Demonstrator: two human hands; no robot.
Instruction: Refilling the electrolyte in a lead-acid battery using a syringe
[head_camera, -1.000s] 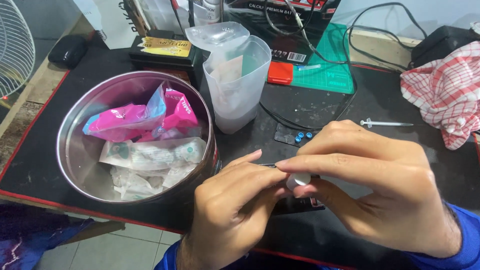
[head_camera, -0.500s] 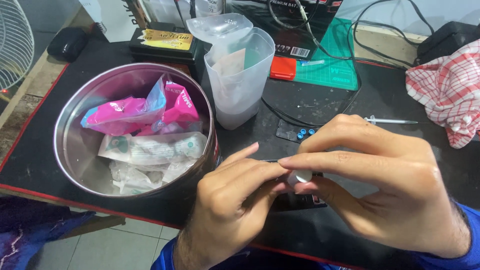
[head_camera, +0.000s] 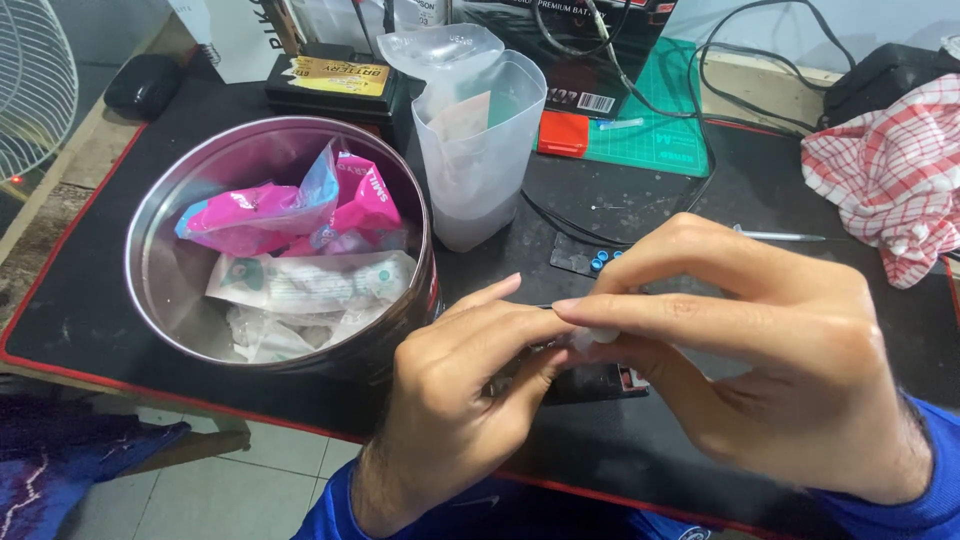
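Observation:
My left hand (head_camera: 455, 385) and my right hand (head_camera: 780, 350) meet over the front of the black mat (head_camera: 80, 290). Their fingertips pinch a small whitish object (head_camera: 598, 336) between them; most of it is hidden by the fingers. A thin dark part sticks out toward the left fingertips. Under the hands lies a small dark flat device (head_camera: 600, 382) with a red spot, partly covered. To the left stands a round metal tin (head_camera: 160, 300) holding pink packets (head_camera: 300, 210) and clear sealed pouches (head_camera: 310, 285).
A translucent plastic jug (head_camera: 480, 150) with a bag in it stands behind the hands. A red-and-white checked cloth (head_camera: 890, 170) lies at right, a green cutting mat (head_camera: 655, 135) and cables behind, a thin metal tool (head_camera: 785, 237), small blue bits (head_camera: 600, 262), a wire fan guard (head_camera: 30, 80) far left.
Both hands stay pinched together on the small object; fingers shift only slightly. The view has drifted a little, nothing else moved.

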